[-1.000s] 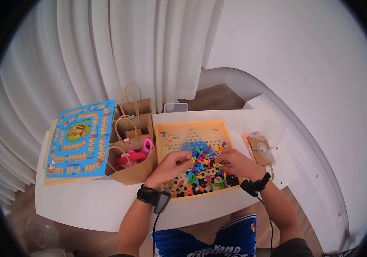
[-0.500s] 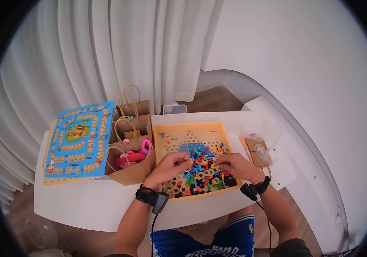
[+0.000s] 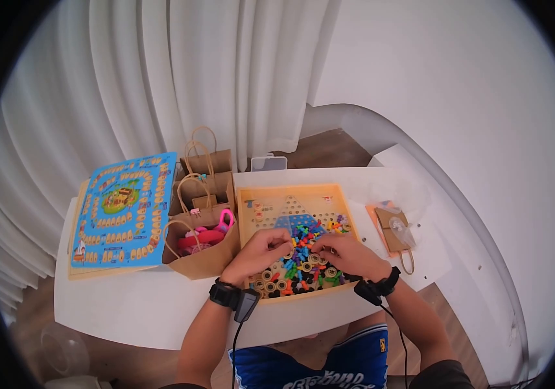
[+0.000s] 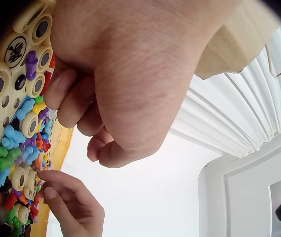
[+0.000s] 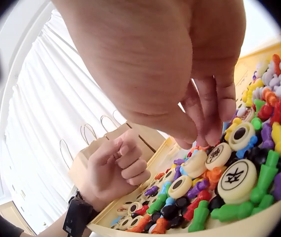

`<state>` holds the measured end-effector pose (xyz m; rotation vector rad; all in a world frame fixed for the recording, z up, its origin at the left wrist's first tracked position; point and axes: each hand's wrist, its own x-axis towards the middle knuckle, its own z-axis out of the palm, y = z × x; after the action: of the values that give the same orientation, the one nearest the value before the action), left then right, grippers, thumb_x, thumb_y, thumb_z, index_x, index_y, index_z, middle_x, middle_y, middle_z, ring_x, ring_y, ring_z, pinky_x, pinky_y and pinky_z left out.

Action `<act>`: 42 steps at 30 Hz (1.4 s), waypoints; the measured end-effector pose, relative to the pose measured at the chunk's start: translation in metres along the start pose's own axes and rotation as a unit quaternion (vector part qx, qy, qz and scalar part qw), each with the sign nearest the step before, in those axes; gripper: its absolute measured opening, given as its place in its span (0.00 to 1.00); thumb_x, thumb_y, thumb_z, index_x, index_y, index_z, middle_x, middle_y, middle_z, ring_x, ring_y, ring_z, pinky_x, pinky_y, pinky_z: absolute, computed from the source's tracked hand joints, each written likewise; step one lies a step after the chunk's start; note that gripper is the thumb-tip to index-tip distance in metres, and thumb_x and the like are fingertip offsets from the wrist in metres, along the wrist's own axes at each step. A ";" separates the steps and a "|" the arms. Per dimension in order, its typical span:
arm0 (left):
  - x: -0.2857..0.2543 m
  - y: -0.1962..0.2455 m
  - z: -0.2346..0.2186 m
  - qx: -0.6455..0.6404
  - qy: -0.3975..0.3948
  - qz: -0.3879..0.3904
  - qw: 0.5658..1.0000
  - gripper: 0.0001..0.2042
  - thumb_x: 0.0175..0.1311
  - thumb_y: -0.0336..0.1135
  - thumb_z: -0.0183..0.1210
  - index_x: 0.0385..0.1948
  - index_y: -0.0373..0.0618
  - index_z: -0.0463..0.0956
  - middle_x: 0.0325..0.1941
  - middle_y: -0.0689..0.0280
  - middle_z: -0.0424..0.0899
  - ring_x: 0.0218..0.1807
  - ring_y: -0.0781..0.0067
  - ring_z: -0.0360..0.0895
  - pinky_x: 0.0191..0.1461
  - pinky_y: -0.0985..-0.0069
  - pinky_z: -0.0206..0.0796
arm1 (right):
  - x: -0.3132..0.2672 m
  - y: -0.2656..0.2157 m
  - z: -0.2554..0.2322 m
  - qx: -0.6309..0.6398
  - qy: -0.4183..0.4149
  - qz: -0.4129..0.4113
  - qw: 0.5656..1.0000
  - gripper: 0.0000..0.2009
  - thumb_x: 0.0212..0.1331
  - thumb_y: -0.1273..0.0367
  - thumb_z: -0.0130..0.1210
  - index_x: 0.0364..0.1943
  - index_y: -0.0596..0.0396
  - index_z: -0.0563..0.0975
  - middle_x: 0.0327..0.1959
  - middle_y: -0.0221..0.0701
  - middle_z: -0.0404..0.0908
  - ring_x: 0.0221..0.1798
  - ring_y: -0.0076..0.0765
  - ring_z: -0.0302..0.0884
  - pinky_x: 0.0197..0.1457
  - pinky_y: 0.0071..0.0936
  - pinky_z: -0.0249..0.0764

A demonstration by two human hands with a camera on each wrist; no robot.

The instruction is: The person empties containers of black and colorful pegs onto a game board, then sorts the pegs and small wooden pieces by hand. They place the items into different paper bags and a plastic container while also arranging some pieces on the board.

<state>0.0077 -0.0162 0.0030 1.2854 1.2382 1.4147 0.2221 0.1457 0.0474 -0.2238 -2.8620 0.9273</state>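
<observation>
A shallow wooden game tray (image 3: pixel 294 299) holds a heap of colourful pegs (image 5: pixel 194 215) and round Chinese chess pieces (image 5: pixel 237 181). Over the heap, my right hand (image 3: pixel 353 254) reaches down with thumb and fingers bent. Its fingertips pinch at a pale, tipped Chinese chess piece (image 5: pixel 194 164), close above other pieces. My left hand (image 3: pixel 266 251) hangs over the tray's left part, fingers curled in and thumb against the index finger (image 5: pixel 123 148). No object shows between those fingers, and the inside of the palm is hidden.
Brown paper bags (image 3: pixel 209 256) stand left of the tray, the nearest holding pink and red things (image 3: pixel 203 238). A blue game board (image 3: pixel 122 211) lies at the far left. Right of the tray are a small brown packet (image 3: pixel 394 236) and clear plastic wrap (image 3: pixel 391 194) on the white table (image 3: pixel 161 318).
My right hand has shifted left across the heap, closer to my left hand, its fingertips now at a Chinese chess piece. My left hand has stayed nearly still.
</observation>
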 end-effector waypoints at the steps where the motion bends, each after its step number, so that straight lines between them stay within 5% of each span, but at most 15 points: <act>1: 0.000 0.000 0.000 -0.001 0.001 -0.001 1.000 0.08 0.74 0.30 0.59 0.32 0.40 0.73 0.26 0.80 0.67 0.30 0.91 0.60 0.33 0.84 0.54 | -0.002 0.000 -0.002 0.004 0.010 0.004 1.000 0.09 0.65 0.74 0.61 0.47 0.58 0.82 0.46 0.38 0.84 0.48 0.46 0.84 0.51 0.36 0.79; 21: 0.000 0.001 0.001 -0.023 -0.005 0.010 1.000 0.07 0.72 0.30 0.59 0.32 0.39 0.74 0.25 0.79 0.70 0.29 0.91 0.63 0.33 0.84 0.56 | 0.016 -0.017 0.001 -0.086 -0.059 0.036 0.994 0.13 0.56 0.70 0.66 0.44 0.57 0.81 0.43 0.41 0.84 0.49 0.52 0.83 0.53 0.44 0.79; 26: -0.004 0.000 -0.004 -0.020 -0.050 -0.004 0.999 0.08 0.66 0.27 0.60 0.26 0.39 0.71 0.23 0.77 0.68 0.30 0.89 0.62 0.33 0.81 0.55 | 0.054 -0.009 -0.006 -0.001 0.105 -0.006 0.994 0.13 0.55 0.69 0.68 0.42 0.57 0.78 0.37 0.42 0.85 0.43 0.52 0.85 0.48 0.43 0.80; 30: -0.008 -0.002 -0.004 -0.025 -0.082 -0.015 0.996 0.11 0.60 0.28 0.59 0.21 0.38 0.67 0.22 0.75 0.65 0.29 0.86 0.61 0.33 0.78 0.52 | 0.097 -0.009 0.014 0.004 0.121 -0.032 0.992 0.12 0.55 0.68 0.68 0.39 0.56 0.78 0.35 0.42 0.85 0.40 0.54 0.85 0.45 0.44 0.80; 35: -0.009 0.001 -0.005 -0.006 -0.091 -0.017 0.996 0.12 0.59 0.32 0.60 0.21 0.41 0.65 0.24 0.73 0.65 0.30 0.84 0.61 0.33 0.79 0.52 | 0.132 -0.003 0.051 -0.068 0.086 0.047 0.993 0.09 0.49 0.66 0.68 0.28 0.55 0.81 0.32 0.42 0.86 0.41 0.55 0.85 0.47 0.46 0.81; 42: -0.011 0.004 -0.004 -0.021 -0.095 -0.047 0.994 0.11 0.59 0.33 0.60 0.22 0.41 0.67 0.23 0.74 0.65 0.30 0.84 0.62 0.35 0.79 0.53 | 0.143 0.013 0.070 -0.095 0.116 0.014 0.989 0.09 0.48 0.68 0.69 0.26 0.58 0.81 0.29 0.45 0.84 0.38 0.56 0.84 0.44 0.45 0.79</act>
<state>0.0055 -0.0281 0.0050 1.2837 1.1195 1.2167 0.0716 0.1417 -0.0068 -0.3647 -2.7335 0.5861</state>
